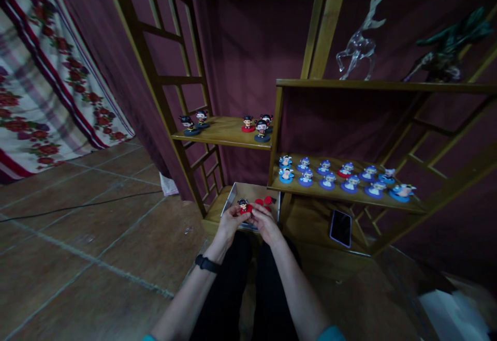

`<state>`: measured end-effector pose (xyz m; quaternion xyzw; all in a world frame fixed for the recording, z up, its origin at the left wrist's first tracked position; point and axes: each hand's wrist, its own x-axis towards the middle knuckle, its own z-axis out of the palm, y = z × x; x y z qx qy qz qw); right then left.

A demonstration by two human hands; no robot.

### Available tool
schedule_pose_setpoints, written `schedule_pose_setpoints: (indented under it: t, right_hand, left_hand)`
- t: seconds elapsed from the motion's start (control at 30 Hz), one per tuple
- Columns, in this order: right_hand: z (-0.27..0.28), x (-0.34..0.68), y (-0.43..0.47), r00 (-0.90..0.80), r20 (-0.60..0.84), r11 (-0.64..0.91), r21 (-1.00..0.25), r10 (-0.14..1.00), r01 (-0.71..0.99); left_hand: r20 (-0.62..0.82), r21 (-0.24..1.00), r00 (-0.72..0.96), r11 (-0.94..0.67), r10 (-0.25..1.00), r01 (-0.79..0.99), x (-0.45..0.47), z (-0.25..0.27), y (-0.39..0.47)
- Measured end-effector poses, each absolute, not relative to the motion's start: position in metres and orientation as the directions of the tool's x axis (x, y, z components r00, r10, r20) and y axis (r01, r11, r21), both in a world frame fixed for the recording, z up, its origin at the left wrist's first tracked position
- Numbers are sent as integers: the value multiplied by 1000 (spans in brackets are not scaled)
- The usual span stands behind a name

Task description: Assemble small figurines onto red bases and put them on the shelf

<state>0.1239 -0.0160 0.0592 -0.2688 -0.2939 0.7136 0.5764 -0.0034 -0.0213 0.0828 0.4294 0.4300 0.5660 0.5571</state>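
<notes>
Both of my hands meet over a white box (230,198) on the bottom shelf. My left hand (231,221) is closed on a small black-haired figurine (243,206) with a red base. The fingers of my right hand (264,219) pinch the red base (247,209) from the other side. Beneath them in the box lie several loose red discs (267,200). More black-haired figurines stand on the shelf above, among them one with a dark base (262,130) and one on a red base (247,123).
Two rows of blue-and-white figurines (327,180) fill the middle right shelf (404,204). A clear deer statue (359,46) and a dark green statue (446,51) stand on the upper shelf. A phone (340,228) lies at lower right. A cable (77,208) crosses the floor.
</notes>
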Motion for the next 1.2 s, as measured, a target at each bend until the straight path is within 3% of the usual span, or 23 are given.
schedule_pose_setpoints:
  t: [0.3, 0.6, 0.73, 1.0, 1.2]
  right_hand:
    - [56, 119, -14, -203, -48, -171, -746, 978, -643]
    - [55, 118, -15, -235, -49, -197, -718, 971, -667]
    - [51, 118, -12, -241, -72, -220, -708, 968, -671]
    - [48, 121, -11, -176, -106, -198, -708, 979, -678]
    - [48, 123, -12, -145, -115, -184, -694, 983, -696]
  left_hand:
    - [117, 980, -127, -135, 985, -145, -7, 76, -18]
    - [205, 963, -124, -177, 971, 204, -12, 101, -29]
    - [295, 922, -158, -237, 943, 305, -19, 136, -32]
    - [444, 874, -19, -429, 896, 228, -29, 237, -36]
    - [561, 793, 9, -541, 828, 279, -26, 301, -14]
